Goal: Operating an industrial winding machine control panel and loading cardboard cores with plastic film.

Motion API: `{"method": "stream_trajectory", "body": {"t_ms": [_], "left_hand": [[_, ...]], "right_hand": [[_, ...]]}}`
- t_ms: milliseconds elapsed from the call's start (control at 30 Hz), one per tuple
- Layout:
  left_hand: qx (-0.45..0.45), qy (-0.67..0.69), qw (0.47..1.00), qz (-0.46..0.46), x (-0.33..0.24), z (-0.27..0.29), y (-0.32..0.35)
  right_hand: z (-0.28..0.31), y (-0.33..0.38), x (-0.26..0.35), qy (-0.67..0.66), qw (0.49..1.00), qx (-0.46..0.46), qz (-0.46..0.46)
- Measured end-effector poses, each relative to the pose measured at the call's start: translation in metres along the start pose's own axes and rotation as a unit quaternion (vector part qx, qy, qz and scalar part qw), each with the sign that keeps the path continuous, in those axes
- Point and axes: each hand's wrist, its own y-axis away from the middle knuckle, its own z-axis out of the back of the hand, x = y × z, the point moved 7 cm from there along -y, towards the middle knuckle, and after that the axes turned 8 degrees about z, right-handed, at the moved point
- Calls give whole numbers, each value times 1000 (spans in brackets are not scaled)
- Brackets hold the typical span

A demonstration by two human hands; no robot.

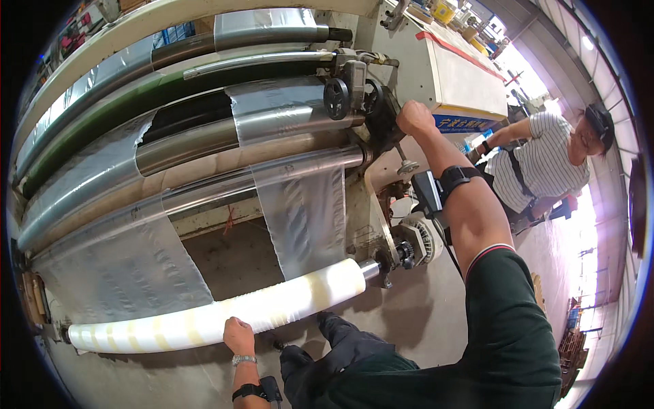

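Two hands are at work: my left hand (238, 335) rests with curled fingers on the white film roll (218, 317) at 6 o'clock, and my right hand (414, 117) is clenched on the machine's side (381, 116) at 1 o'clock.

A long white roll (218, 315) wound with clear plastic film lies horizontally, tilted up rightward, low on the machine.

left hand (238, 335) low, right hand (414, 117) raised, apparently fisted

Left hand (238, 335) rests on white film roll (225, 315); right hand (414, 117) grips machine (381, 116).
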Motion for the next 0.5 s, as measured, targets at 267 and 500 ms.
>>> {"method": "stream_trajectory", "body": {"t_ms": [267, 500], "left_hand": [[7, -21, 1000, -3, 21, -11, 4], [-3, 2, 1000, -6, 9, -4, 6]], "right_hand": [[-24, -12, 8, 82, 989, 103, 74], [-21, -18, 3, 37, 990, 125, 52]]}}
